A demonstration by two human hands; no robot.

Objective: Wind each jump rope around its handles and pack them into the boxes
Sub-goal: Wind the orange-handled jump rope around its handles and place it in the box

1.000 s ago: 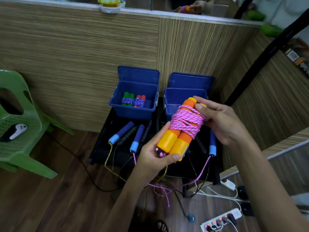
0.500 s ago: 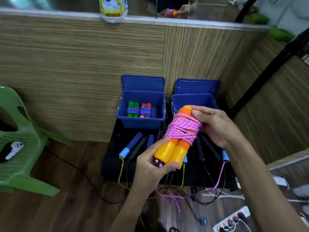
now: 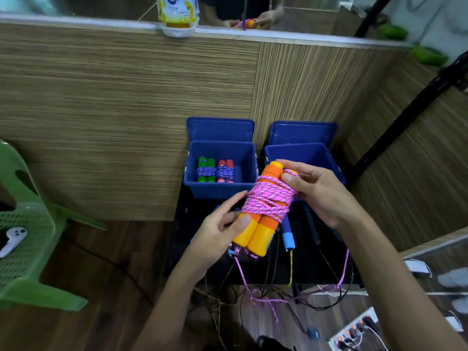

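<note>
I hold a jump rope bundle [image 3: 268,203] in mid air: two orange-and-yellow handles side by side, wound with pink cord. My right hand [image 3: 321,191] grips the upper end. My left hand [image 3: 222,229] holds the lower yellow ends, thumb pressed on them, forefinger stretched along the cord. Behind stand two open blue boxes. The left box [image 3: 220,171] holds two wound ropes, one green-handled [image 3: 206,171] and one red-handled [image 3: 225,171]. The right box [image 3: 304,153] is partly hidden by the bundle. Loose ropes with blue handles [image 3: 287,234] lie on the black table [image 3: 182,224].
Loose pink, yellow and black cords [image 3: 266,295] hang off the table's front edge. A green plastic chair [image 3: 22,224] with a white controller [image 3: 12,240] stands at the left. A power strip [image 3: 354,335] lies on the floor at lower right. A wood-panelled wall rises behind the boxes.
The bundle has lifted slightly toward the boxes. My left forefinger has stretched out along the cord, while my right hand keeps its grip on the top end.
</note>
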